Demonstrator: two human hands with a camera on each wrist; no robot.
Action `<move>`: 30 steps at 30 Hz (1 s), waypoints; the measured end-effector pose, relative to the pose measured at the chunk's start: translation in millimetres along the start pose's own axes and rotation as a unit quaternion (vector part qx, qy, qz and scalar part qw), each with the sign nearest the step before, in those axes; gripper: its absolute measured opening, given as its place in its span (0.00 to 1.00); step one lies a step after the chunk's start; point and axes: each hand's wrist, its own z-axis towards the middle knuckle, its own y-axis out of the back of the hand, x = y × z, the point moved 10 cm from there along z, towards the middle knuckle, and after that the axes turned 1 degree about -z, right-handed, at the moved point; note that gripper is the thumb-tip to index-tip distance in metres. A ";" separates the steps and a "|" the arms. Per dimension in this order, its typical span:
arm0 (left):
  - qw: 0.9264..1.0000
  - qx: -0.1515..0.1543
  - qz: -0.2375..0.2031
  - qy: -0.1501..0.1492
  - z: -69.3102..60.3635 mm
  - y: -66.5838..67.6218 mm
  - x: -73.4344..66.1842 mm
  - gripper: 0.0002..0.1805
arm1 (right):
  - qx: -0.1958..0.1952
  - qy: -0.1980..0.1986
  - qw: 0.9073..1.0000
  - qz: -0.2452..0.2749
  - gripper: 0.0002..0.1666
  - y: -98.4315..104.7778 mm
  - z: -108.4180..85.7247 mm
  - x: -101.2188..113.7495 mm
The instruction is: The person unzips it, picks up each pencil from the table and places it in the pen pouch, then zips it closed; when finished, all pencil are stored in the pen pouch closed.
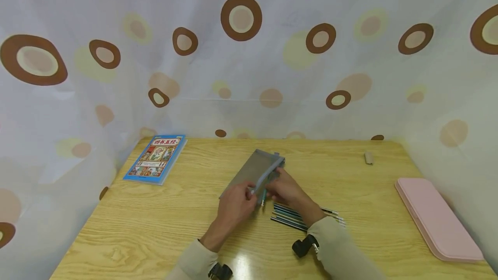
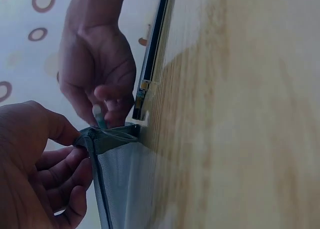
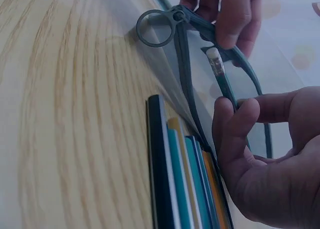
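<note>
Left fingers [image 2: 60, 171] pinched pouch [image 1: 247, 170] | right fingers [image 3: 245, 120] held pencil [image 3: 224, 81] at pouch mouth | other pencils [image 3: 181, 184] lay near right fingers

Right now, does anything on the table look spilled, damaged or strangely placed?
Nothing stands out: no spill or damage shows. The loose pencils lie roughly side by side near the pouch, their ends a little uneven.

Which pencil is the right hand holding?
The green pencil, its white eraser at the mouth of the grey pouch; the other pencils lie bunched on the table.
</note>
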 end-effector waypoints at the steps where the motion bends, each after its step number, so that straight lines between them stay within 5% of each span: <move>1: 1.000 0.003 -0.001 0.004 0.0 -0.5 0.0 0.14 | -0.009 0.002 1.000 0.001 0.47 -0.2 1.2 0.8; 14: 1.000 -0.014 -0.003 -0.001 1.0 0.8 -2.2 0.14 | -0.073 0.030 0.997 -0.027 0.38 -7.2 10.2 6.5; 30: 0.999 -0.015 -0.019 0.024 0.0 2.5 3.6 0.15 | 0.001 0.060 0.997 -0.047 0.27 -19.8 10.5 12.2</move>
